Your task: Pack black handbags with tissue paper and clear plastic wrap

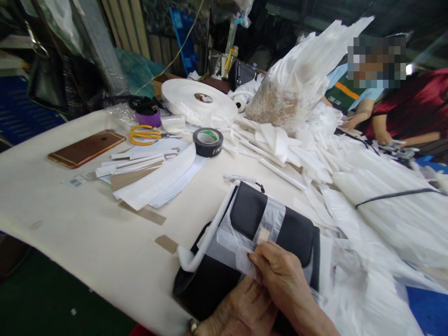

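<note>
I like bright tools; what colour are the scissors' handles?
Yellow-orange handles, seen best in the head view.

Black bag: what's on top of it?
Translucent wrap crosses the flap of the black bag; a white strip runs along one edge. The left hand and right hand cover part of it; what's beneath them can't be seen.

1 near bag (297, 235), 1 phone (87, 148), 1 pr scissors (149, 134), 1 blk tape roll (207, 149)

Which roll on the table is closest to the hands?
The black tape roll, green inside its ring, by the tips of the yellow-handled scissors. The big white roll lies farther back.
</note>
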